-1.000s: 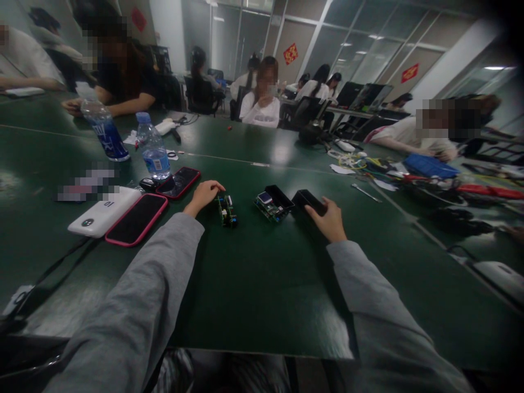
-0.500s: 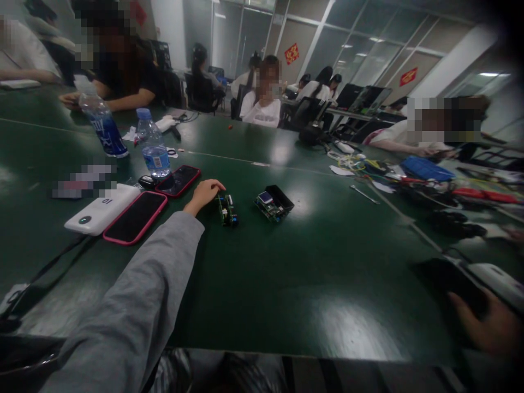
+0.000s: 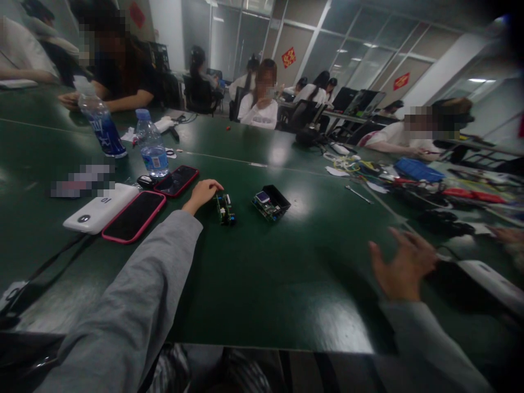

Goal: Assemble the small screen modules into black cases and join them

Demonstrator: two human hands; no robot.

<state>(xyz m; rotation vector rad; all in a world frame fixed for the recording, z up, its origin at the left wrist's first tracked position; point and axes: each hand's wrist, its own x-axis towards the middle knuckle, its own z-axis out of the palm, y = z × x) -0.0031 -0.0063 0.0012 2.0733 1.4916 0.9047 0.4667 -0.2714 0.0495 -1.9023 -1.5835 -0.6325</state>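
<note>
My left hand (image 3: 203, 195) rests on the green table, its fingers stretched out and slightly bent at the upper end of a small circuit board assembly (image 3: 225, 210) standing on edge. Whether the fingertips touch it I cannot tell. To the right of it lies a second circuit board (image 3: 267, 204) with a small square screen, against an open black box (image 3: 280, 197). My right hand (image 3: 403, 266) is raised over the right side of the table, fingers spread and holding nothing, a little blurred. Beside it lies a dark flat object (image 3: 458, 281), its kind unclear.
Left stand a clear water bottle (image 3: 154, 144) and a blue-labelled bottle (image 3: 101, 123). Near them lie two red-cased phones (image 3: 134, 216) and a white power bank (image 3: 100, 210). A wrench (image 3: 358, 195), cables and a blue bin (image 3: 420, 170) lie right. Several people sit around.
My right hand has left the dark object at the far right and moved left and up over the table, fingers now spread. My left hand stays by the circuit board.
</note>
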